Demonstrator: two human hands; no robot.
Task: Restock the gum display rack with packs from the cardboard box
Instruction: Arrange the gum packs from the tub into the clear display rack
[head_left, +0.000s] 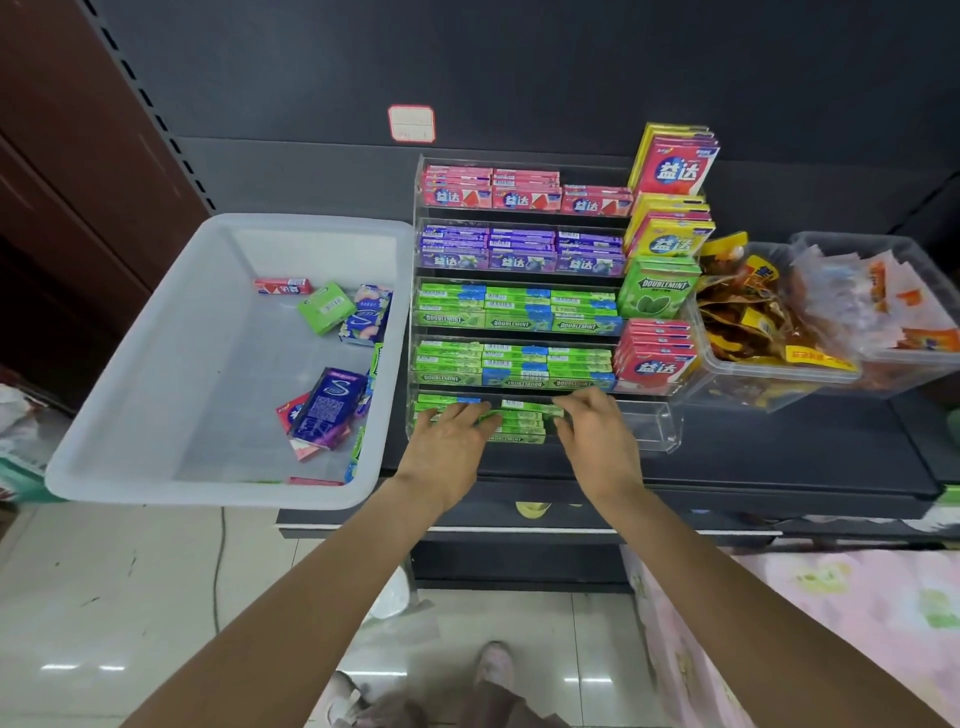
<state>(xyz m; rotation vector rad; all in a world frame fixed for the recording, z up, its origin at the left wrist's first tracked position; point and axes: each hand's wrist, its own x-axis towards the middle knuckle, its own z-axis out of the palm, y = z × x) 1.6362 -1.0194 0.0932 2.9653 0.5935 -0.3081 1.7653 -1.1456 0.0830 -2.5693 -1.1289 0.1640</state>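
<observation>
Both hands (449, 436) (597, 434) forward, fingers extended

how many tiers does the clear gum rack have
5. Top tier holds pink packs, second purple, third and fourth green Doublemint, and the bottom tier, under both hands, is partly filled.

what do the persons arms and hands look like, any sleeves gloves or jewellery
Both forearms are bare up to the frame's lower edge, with no sleeve in view. The left hand and the right hand wear no gloves, and no watch, bracelet or ring shows on the wrists or on the fingers that can be seen.
</observation>
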